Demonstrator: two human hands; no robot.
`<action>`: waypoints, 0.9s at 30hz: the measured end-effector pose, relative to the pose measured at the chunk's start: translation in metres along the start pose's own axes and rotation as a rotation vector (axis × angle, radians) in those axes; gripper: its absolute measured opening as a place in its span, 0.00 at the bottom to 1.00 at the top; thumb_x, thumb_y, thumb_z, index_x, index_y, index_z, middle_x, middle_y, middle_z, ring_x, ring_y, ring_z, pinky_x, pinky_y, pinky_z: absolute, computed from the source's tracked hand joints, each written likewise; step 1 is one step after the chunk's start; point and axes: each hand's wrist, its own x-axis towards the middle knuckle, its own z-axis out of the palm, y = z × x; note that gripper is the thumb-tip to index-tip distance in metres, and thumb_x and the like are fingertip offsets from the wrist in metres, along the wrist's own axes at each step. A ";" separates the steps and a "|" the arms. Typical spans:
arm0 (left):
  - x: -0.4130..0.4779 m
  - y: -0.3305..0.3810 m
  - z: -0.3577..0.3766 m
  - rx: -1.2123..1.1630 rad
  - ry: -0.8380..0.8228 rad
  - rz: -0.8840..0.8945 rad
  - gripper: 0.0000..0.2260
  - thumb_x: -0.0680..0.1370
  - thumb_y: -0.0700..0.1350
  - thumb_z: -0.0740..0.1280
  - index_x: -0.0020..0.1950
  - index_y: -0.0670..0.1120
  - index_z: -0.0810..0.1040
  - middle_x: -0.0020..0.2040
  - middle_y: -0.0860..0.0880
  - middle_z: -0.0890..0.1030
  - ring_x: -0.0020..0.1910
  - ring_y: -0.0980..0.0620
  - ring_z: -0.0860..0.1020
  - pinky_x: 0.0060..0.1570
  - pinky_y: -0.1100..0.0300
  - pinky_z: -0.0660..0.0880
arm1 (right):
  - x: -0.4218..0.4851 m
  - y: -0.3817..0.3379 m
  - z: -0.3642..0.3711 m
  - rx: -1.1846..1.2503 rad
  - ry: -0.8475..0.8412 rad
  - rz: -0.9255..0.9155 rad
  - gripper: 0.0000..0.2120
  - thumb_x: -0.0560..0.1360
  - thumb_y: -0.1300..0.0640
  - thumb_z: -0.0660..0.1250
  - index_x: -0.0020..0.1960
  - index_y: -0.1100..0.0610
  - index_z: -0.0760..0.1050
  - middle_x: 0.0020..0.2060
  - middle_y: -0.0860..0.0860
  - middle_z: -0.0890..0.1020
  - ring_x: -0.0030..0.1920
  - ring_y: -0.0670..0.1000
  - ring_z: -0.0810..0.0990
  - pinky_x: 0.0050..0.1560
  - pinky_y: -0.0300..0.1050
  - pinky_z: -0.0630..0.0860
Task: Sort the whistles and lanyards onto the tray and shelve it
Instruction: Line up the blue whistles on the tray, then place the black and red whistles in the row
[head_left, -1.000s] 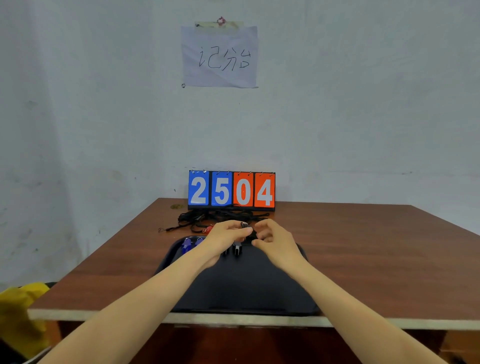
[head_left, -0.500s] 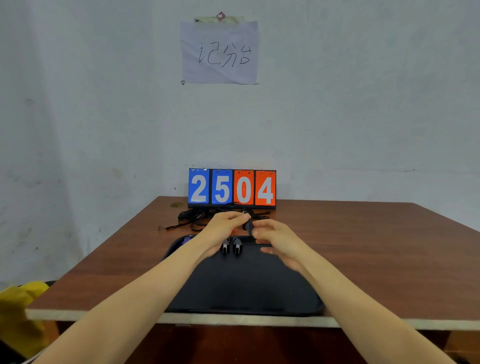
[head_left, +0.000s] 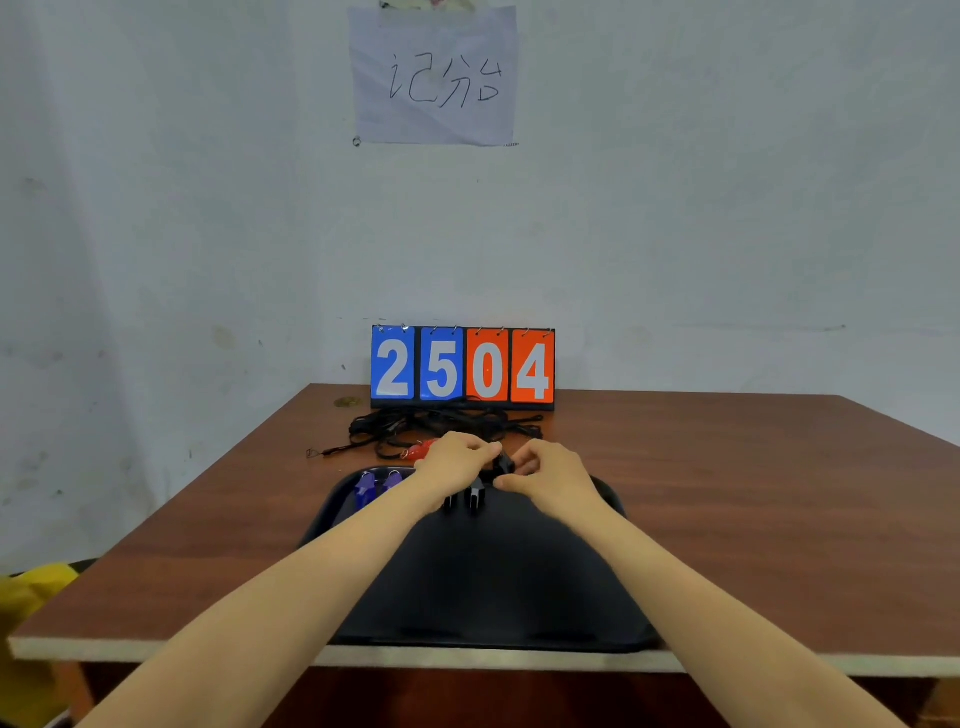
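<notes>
- Comparing this moment with half a second earlier, the right grip (head_left: 548, 470) is seen to have been drawn in from a flatter, spread pose over the tray (head_left: 467, 618). Its fingertips are now curled onto the small black whistle (head_left: 502, 462), which is also pinched by the left grip (head_left: 457, 461).
- The black whistle is held between the two grips, just above the far rim of the tray, and has not been set down.
- Nothing else has been shifted. Two other black whistles (head_left: 475, 497) and two blue whistles (head_left: 367, 488) lie at the tray's far end. A red whistle (head_left: 418, 451) and the tangle of lanyards (head_left: 441, 422) are left on the bench (head_left: 753, 519), between the tray and the scoreboard (head_left: 462, 366).
- A two-handed pinch suggests that a cord is being worked off the whistle, though no cord can be made out at it.
- The sorting is judged to be partly done. No lanyards can be seen on the tray, and shelving has not been started.
</notes>
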 end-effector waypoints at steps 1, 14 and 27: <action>0.004 -0.003 0.001 0.094 0.021 0.013 0.13 0.79 0.53 0.61 0.57 0.50 0.80 0.57 0.51 0.80 0.59 0.50 0.75 0.66 0.47 0.67 | 0.002 0.002 0.002 -0.025 0.001 0.018 0.16 0.70 0.50 0.73 0.54 0.56 0.75 0.49 0.51 0.80 0.49 0.50 0.79 0.53 0.46 0.77; 0.010 -0.032 0.002 0.603 0.051 0.094 0.14 0.78 0.53 0.63 0.61 0.53 0.78 0.60 0.53 0.79 0.64 0.50 0.71 0.67 0.50 0.57 | 0.025 0.022 0.024 -0.251 -0.036 0.186 0.20 0.67 0.40 0.72 0.53 0.52 0.78 0.56 0.51 0.80 0.65 0.54 0.69 0.64 0.54 0.67; 0.006 -0.028 -0.011 0.546 0.144 0.106 0.14 0.78 0.54 0.62 0.62 0.55 0.77 0.62 0.53 0.77 0.65 0.50 0.70 0.65 0.51 0.57 | 0.028 0.006 0.007 -0.359 -0.099 0.129 0.20 0.70 0.45 0.71 0.58 0.53 0.74 0.57 0.52 0.78 0.60 0.54 0.74 0.64 0.55 0.70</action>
